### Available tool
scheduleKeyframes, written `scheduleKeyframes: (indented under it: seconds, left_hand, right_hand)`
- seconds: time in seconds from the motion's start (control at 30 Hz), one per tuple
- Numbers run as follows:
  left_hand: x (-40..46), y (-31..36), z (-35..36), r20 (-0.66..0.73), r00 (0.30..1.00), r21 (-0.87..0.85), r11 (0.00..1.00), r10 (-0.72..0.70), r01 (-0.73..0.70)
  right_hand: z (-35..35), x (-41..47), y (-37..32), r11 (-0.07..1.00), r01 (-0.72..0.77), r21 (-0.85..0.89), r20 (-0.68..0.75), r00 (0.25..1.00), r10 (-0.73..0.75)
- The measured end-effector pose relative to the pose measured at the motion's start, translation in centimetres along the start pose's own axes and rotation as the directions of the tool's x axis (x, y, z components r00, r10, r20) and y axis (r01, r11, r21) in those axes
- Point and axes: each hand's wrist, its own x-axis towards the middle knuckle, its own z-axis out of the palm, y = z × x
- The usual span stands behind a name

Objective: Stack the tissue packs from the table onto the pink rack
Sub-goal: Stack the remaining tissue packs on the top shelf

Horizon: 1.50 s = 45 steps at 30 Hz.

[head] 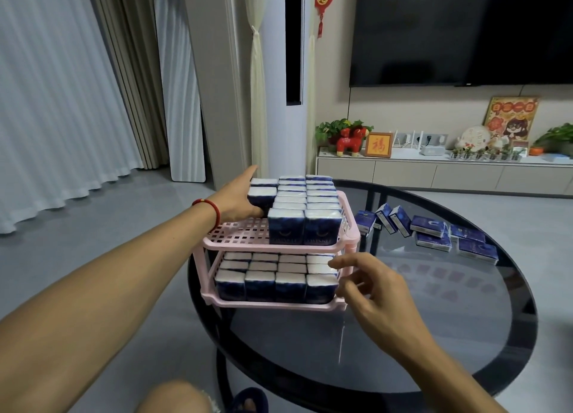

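Note:
A pink two-tier rack stands on the left part of a round dark glass table. Its lower tier is packed with upright blue-and-white tissue packs. The upper tier holds two long rows of packs on its right side. My left hand reaches over the upper tier's left side and holds a tissue pack at the back left, thumb in front and fingers behind. My right hand hovers with loosely bent fingers beside the rack's front right leg, fingertips near the lower tier's packs. Several loose packs lie on the table to the right.
The front left of the upper tier is bare pink grid. Beyond the table stand a white column unit, a low cabinet with ornaments and plants, and a wall television. Curtains hang on the left. My knee shows below.

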Motion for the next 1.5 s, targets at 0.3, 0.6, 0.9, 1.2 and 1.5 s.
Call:
scheduleKeyframes:
  seconds: [0.3,0.6,0.9,1.2,1.5]
  left_hand:
    - [-0.3,-0.1,-0.3,-0.094,0.995,-0.054,0.998,0.021,-0.026]
    - [-0.8,0.5,0.1,-0.184,0.982,-0.059,0.997,0.042,-0.054]
    - [-1.3,1.0,-0.5,-0.078,0.996,-0.039,0.999,0.033,-0.036]
    - [-1.3,1.1,-0.8,-0.079,0.996,0.01,0.999,0.032,-0.031]
    - [-1.8,0.4,-1.1,-0.09,0.995,0.014,0.999,0.051,-0.05]
  right_hand:
    - [-0.4,0.2,0.4,1.0,-0.019,-0.024,0.011,1.0,0.019]
    - [-0.1,0.3,0.9,0.999,-0.015,-0.039,0.014,1.0,0.016]
    - [0.1,0.3,0.9,0.999,-0.009,-0.049,0.02,1.0,0.01]
    - [-0.1,0.2,1.0,0.997,-0.006,-0.071,0.027,1.0,0.008]
    - [-0.1,0.2,1.3,0.997,-0.018,-0.07,0.035,0.999,0.021]
